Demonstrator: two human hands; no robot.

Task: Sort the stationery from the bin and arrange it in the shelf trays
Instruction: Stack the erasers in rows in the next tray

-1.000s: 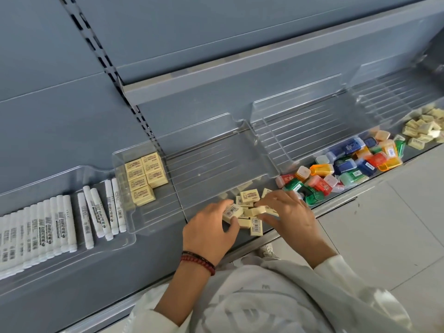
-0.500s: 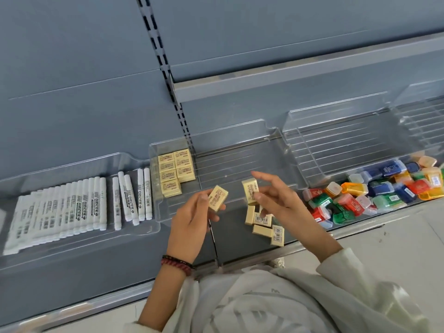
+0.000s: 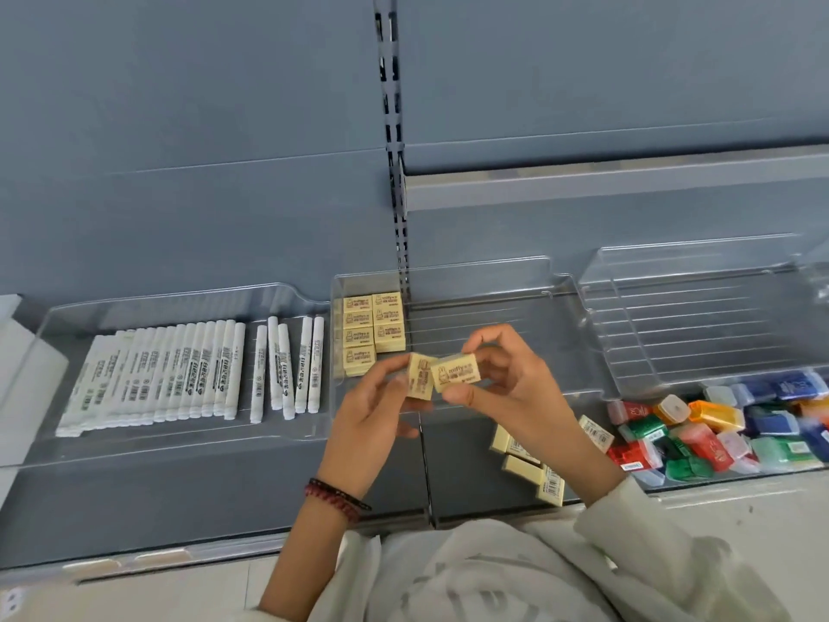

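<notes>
One grey-blue shelf (image 3: 179,496) spans the frame from left to right. Three clear trays sit side by side on it.

- Left tray (image 3: 157,294), left of centre: a row of white markers (image 3: 179,370) lying parallel, with a few looser ones at its right end.
- Middle tray (image 3: 493,307), centre: yellow erasers stacked in two columns (image 3: 372,329) against its left wall.
- Right tray (image 3: 695,316), upper right: ribbed floor showing.

Lower right: a heap of small coloured boxes (image 3: 717,428) in red, green, blue, orange and clear, lying on the shelf just in front of the right tray.

Both hands are raised at frame centre, in front of the middle tray.
- Left hand (image 3: 368,424): fingers clamped on one eraser (image 3: 419,374), held on end.
- Right hand (image 3: 520,388): thumb under, fingers over, clamped on a second eraser (image 3: 455,372), printed face towards the camera.
- The two held erasers touch at their near ends.

Several loose erasers (image 3: 534,464) lie on the shelf below the right hand, between the middle tray and the coloured boxes, partly hidden by the wrist.

Lower centre: pale sleeve (image 3: 650,531) on the right arm and a dark red beaded bracelet (image 3: 334,493) on the left wrist.
</notes>
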